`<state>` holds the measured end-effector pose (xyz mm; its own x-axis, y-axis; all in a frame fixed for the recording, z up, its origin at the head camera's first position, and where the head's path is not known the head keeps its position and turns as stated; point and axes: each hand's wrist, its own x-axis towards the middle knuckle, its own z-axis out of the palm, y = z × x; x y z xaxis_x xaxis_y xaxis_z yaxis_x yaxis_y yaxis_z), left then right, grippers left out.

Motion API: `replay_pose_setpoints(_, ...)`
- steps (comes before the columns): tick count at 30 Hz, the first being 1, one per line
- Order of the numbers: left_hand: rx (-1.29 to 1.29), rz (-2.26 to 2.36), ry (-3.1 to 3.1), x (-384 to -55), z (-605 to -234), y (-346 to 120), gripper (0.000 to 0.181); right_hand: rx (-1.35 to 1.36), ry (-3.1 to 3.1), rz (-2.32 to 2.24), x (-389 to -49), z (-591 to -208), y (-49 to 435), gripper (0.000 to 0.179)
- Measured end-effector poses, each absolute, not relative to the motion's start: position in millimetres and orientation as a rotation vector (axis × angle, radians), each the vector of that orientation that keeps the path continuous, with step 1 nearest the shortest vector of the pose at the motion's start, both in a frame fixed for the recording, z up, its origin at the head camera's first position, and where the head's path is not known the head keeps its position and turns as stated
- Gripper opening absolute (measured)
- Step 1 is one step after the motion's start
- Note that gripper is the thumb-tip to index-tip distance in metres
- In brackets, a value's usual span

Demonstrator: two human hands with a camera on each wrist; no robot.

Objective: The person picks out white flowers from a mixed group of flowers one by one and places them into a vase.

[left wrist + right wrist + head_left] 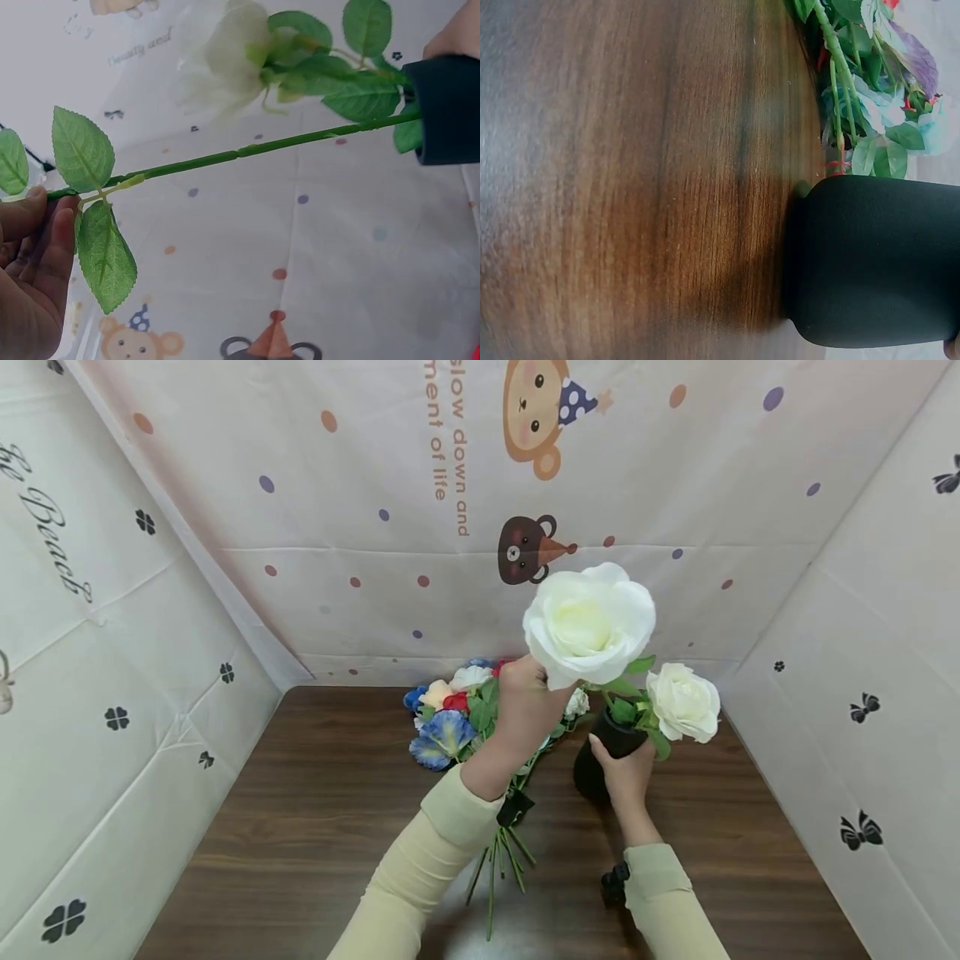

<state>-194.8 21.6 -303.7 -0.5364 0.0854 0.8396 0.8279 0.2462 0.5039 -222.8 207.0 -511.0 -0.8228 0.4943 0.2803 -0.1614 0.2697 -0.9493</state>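
My left hand (521,718) pinches the green stem (240,152) of a large white rose (588,622) just below its leaves. That stem slants down to the mouth of a black vase (592,772), its lower end hidden inside. With fingers and thumb around the vase's side, my right hand (628,777) grips it below the rim. A second white rose (682,702) stands in the vase and leans over the rim to the right. In the right wrist view, the base of the vase is close to the brown wooden table (667,180).
Left of the vase lies a bunch of artificial flowers (446,739), blue, red, cream and white. Its bare stems (491,877) fan toward the front, with a black wrap (515,808) around them. Patterned cloth walls (360,627) stand at the back and both sides.
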Motion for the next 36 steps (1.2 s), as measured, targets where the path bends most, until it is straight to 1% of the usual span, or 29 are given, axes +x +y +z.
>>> replay_pose_setpoints(3,-0.845,-1.392,-1.845,-195.8,-307.2,28.0,0.029,-0.298,-2.008,1.593,-223.1,-512.3,207.4,0.086)
replay_pose_setpoints(7,-0.859,-1.411,-1.891,-197.3,-314.0,35.3,0.028,-0.301,-2.003,1.603,-223.3,-514.9,208.3,0.094)
replay_pose_setpoints(11,-0.867,-1.395,-1.962,-201.2,-325.8,43.4,0.03,-0.317,-1.998,1.626,-223.4,-515.6,209.1,0.095)
replay_pose_setpoints(14,-0.862,-1.357,-2.022,-205.4,-336.4,49.3,0.025,-0.316,-1.994,1.633,-223.9,-515.5,209.3,0.095)
replay_pose_setpoints(18,-0.881,-1.377,-2.068,-211.5,-351.0,57.1,0.025,-0.278,-1.965,1.664,-224.1,-514.9,208.7,0.094)
replay_pose_setpoints(21,-0.89,-1.42,-2.108,-215.2,-361.0,62.3,0.037,-0.241,-1.936,1.691,-224.1,-514.9,208.2,0.095)
replay_pose_setpoints(23,-0.885,-1.421,-2.148,-217.1,-366.5,65.1,0.04,-0.219,-1.924,1.702,-223.7,-514.7,207.5,0.094)
replay_pose_setpoints(25,-0.863,-1.412,-2.194,-219.1,-372.0,67.9,0.039,-0.186,-1.916,1.704,-223.3,-514.2,207.1,0.093)
replay_pose_setpoints(29,-0.834,-1.427,-2.289,-222.6,-382.3,73.1,0.025,-0.127,-1.909,1.702,-217.4,-505.4,202.8,0.09)
replay_pose_setpoints(32,-0.826,-1.412,-2.341,-223.9,-386.8,77.2,0.016,-0.124,-1.925,1.703,-210.9,-495.8,198.3,0.082)
replay_pose_setpoints(36,-0.806,-1.32,-2.406,-224.6,-386.1,83.6,0.013,-0.149,-1.949,1.678,-205.6,-488.5,195.5,0.077)
